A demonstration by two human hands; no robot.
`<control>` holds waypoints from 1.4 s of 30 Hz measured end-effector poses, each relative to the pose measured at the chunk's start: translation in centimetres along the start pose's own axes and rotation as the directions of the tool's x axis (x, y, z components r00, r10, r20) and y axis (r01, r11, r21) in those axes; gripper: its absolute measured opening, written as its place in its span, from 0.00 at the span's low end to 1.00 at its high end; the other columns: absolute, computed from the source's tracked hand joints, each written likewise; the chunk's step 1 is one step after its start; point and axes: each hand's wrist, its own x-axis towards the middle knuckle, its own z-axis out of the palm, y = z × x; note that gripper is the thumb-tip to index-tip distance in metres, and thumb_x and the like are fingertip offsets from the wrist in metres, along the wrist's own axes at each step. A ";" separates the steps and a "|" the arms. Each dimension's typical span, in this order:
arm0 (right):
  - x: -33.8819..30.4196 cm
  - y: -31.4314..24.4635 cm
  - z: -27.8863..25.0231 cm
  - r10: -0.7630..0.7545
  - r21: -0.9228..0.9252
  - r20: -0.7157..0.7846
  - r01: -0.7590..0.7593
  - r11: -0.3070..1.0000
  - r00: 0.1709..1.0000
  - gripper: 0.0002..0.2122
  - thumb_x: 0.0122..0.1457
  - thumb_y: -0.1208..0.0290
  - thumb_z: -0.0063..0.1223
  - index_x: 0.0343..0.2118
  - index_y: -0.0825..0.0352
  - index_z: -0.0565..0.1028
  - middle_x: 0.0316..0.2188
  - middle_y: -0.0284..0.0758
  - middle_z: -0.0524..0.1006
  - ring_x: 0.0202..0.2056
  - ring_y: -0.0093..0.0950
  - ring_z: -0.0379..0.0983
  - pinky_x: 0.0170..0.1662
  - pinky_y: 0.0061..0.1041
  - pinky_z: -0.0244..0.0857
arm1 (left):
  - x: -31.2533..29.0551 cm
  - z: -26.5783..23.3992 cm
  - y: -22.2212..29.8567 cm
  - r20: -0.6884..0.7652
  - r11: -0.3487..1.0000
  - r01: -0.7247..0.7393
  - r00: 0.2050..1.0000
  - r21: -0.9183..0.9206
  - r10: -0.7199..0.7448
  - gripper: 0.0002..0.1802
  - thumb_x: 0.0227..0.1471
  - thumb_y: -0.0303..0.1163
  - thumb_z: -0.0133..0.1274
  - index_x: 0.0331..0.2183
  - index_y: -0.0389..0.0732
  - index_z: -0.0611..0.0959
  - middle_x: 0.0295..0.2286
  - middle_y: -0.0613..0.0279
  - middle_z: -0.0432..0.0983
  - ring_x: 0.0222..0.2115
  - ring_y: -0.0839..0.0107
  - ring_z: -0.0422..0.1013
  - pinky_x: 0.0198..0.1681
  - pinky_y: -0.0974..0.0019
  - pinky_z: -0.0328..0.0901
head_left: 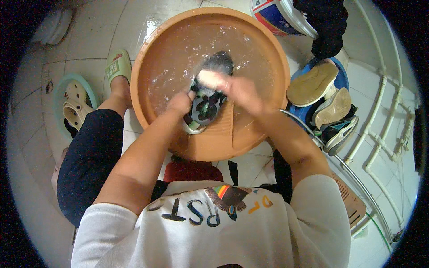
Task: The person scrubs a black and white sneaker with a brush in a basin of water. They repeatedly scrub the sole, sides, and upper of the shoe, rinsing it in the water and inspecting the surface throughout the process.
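Note:
A dark camouflage-patterned shoe [206,109] with a pale sole edge rests in a large orange-brown basin [149,47] of rippling water, partly over a ridged washboard section [225,130]. My left hand [180,103] is closed on the shoe's left side, thumb near its opening. In my right hand [239,91] is a pale scrub brush [208,78], pressed to the shoe's upper part. Motion blurs the brush and that hand, so the bristles cannot be made out clearly.
At right, a blue tub [342,73] holds several shoes [313,85], beside a curved metal rail [353,166] and white wall pipes [382,102]. A bucket [279,18] with black cloth [328,22] stands at the far right. Beige clogs [77,111] sit in a teal basin [58,100] at left.

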 end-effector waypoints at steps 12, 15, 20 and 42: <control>-2.3 -0.4 1.8 0.091 0.278 -0.015 -0.084 0.957 0.996 0.21 0.54 0.47 0.41 0.47 0.51 0.69 0.31 0.45 0.75 0.31 0.45 0.71 0.34 0.35 0.64 | -0.7 -1.7 1.4 0.009 0.990 -0.037 0.999 0.136 0.036 0.20 0.50 0.46 0.45 0.38 0.42 0.77 0.35 0.47 0.73 0.39 0.53 0.69 0.42 0.55 0.61; 1.4 3.2 2.0 0.274 0.222 -0.267 -0.218 0.950 0.924 0.20 0.54 0.47 0.40 0.43 0.54 0.72 0.30 0.47 0.74 0.34 0.46 0.70 0.38 0.39 0.63 | -1.4 -2.4 2.5 -0.106 0.994 -0.112 0.988 0.003 0.112 0.18 0.48 0.45 0.49 0.41 0.49 0.76 0.36 0.55 0.74 0.40 0.57 0.69 0.42 0.57 0.62; 1.6 2.3 2.5 0.474 0.347 -0.328 -0.362 0.865 0.817 0.21 0.56 0.50 0.39 0.50 0.54 0.65 0.35 0.50 0.72 0.37 0.48 0.68 0.40 0.40 0.62 | -0.7 -3.9 4.4 0.014 0.990 -0.047 0.999 0.135 0.046 0.19 0.48 0.45 0.48 0.40 0.46 0.77 0.35 0.53 0.74 0.38 0.55 0.70 0.40 0.57 0.64; -2.3 0.8 6.9 0.621 0.993 0.025 0.050 -0.104 0.783 0.11 0.59 0.55 0.41 0.32 0.58 0.63 0.19 0.26 0.64 0.16 0.16 0.58 0.15 0.17 0.50 | 1.5 -3.7 0.2 0.242 0.787 -0.084 0.927 -0.612 0.287 0.19 0.47 0.29 0.50 0.44 0.39 0.74 0.34 0.61 0.75 0.34 0.71 0.69 0.42 0.68 0.62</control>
